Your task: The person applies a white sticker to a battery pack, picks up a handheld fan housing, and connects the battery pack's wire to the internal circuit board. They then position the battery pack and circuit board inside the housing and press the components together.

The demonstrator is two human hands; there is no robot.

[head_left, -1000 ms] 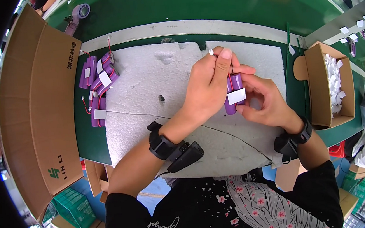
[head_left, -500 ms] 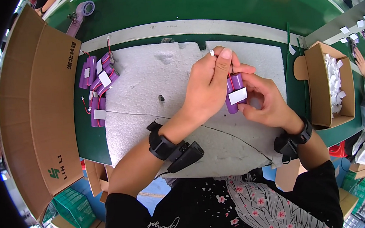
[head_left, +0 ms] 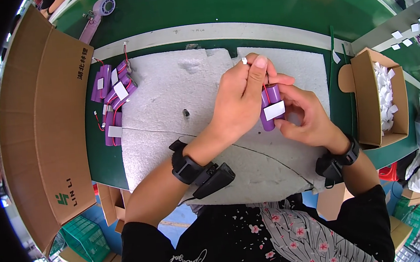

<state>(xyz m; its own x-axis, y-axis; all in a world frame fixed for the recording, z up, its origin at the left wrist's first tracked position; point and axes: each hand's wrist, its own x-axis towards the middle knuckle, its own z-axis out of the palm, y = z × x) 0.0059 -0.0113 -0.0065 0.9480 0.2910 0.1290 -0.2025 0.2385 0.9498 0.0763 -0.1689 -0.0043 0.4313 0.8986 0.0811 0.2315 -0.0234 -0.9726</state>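
Note:
A purple battery pack (head_left: 271, 120) with a white label is held above the foam sheet (head_left: 158, 93), right of its middle. My right hand (head_left: 308, 116) grips the pack from the right, thumb at its lower end and fingers along its upper side. My left hand (head_left: 239, 98) is closed at the pack's top, pinching its red and dark wires between thumb and fingers. The small white connector (head_left: 244, 61) pokes out beside the left thumb. Most of the wire length is hidden by the fingers.
Several purple battery packs (head_left: 113, 122) with wires lie left of the foam. A tall cardboard box (head_left: 43, 132) stands at far left. An open carton (head_left: 357, 112) of white pieces sits right. A handheld fan (head_left: 92, 26) lies on the green surface (head_left: 258, 0) beyond the pale rail (head_left: 170, 36).
My hands and the battery pack stay almost still. Beyond the rail, the handheld fan and a pink-purple thing at the top edge have shifted slightly right. At far right, a person's arm has moved.

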